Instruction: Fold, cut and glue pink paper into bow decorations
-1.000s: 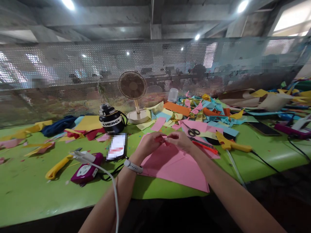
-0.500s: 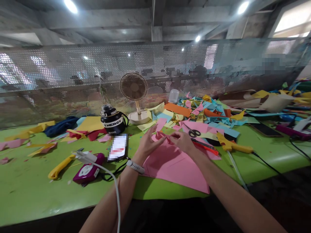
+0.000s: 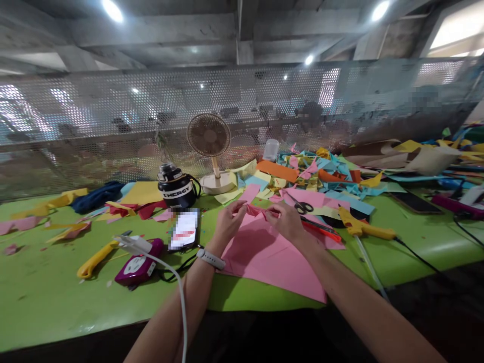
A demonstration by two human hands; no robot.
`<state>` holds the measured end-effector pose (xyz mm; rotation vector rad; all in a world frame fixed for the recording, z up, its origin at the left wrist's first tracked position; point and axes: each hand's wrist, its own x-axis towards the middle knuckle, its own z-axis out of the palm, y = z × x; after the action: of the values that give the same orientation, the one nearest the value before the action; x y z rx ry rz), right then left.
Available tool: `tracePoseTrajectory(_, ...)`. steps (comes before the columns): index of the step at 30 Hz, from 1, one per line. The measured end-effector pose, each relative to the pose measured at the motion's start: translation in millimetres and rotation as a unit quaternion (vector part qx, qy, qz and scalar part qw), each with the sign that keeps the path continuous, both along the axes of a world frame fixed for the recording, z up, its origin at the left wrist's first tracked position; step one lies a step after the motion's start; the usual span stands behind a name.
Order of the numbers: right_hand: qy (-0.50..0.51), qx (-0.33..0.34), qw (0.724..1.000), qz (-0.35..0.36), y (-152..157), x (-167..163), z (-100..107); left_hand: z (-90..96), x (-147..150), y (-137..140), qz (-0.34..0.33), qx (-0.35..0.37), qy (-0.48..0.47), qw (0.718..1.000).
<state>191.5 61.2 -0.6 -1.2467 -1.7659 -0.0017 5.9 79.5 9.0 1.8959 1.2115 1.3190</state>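
Observation:
My left hand [image 3: 230, 220] and my right hand [image 3: 283, 218] pinch the two ends of a small folded piece of pink paper [image 3: 257, 208]. Its exact shape is partly covered by my fingers. Under and in front of both hands lie large pink paper sheets [image 3: 270, 259], reaching the table's near edge. Just right of my right hand are scissors with dark handles [image 3: 303, 207] on more pink paper, and a red-and-black tool [image 3: 323, 230]. A pale watch [image 3: 210, 258] is strapped round my left wrist.
On the green table [image 3: 49, 297] stand a black bottle [image 3: 177, 189] and a small fan [image 3: 209, 136]. A phone [image 3: 184, 231], a purple power strip [image 3: 138, 264] and a yellow cutter [image 3: 96, 259] lie left; a yellow glue gun [image 3: 365, 228] right. Coloured paper scraps [image 3: 313, 169] heap behind.
My left hand's fingers, spread upward before, have closed onto the left end of the small pink paper. The paper now stretches between both hands. My right hand keeps its pinch.

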Motion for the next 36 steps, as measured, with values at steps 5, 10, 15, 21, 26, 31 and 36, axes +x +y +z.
tracePoseTrajectory(5, -0.007, 0.042, 0.999, -0.006, -0.8, -0.3, -1.9, 1.0, 1.4, -3.1, 0.003, -0.018, -0.011, 1.000)
tracePoseTrajectory(10, -0.011, 0.042, 0.999, 0.003, -1.0, -0.6, -3.3, -3.0, 0.6, -0.7, 0.034, 0.005, 0.068, 0.997)
tracePoseTrajectory(15, -0.014, 0.042, 0.999, 0.007, -3.7, -1.1, -1.0, 2.3, -0.1, -4.7, 0.090, 0.047, 0.191, 0.976)
tracePoseTrajectory(21, 0.001, 0.000, 1.000, 0.015, -7.3, -2.7, 1.4, 10.5, 5.3, -18.0, 0.100, 0.088, 0.374, 0.918)
tracePoseTrajectory(26, -0.013, 0.015, 1.000, 0.024, -8.1, -5.0, 0.8, 8.4, 9.4, -21.4, 0.075, 0.137, 0.423, 0.892)
tracePoseTrajectory(31, -0.051, 0.051, 0.996, 0.050, -11.8, -6.4, 3.9, 10.1, 11.6, -24.0, 0.067, 0.162, 0.464, 0.869)
tracePoseTrajectory(36, -0.082, 0.078, 0.993, 0.039, -14.0, -9.5, 5.4, 13.1, 12.5, -28.1, 0.054, 0.187, 0.458, 0.867)
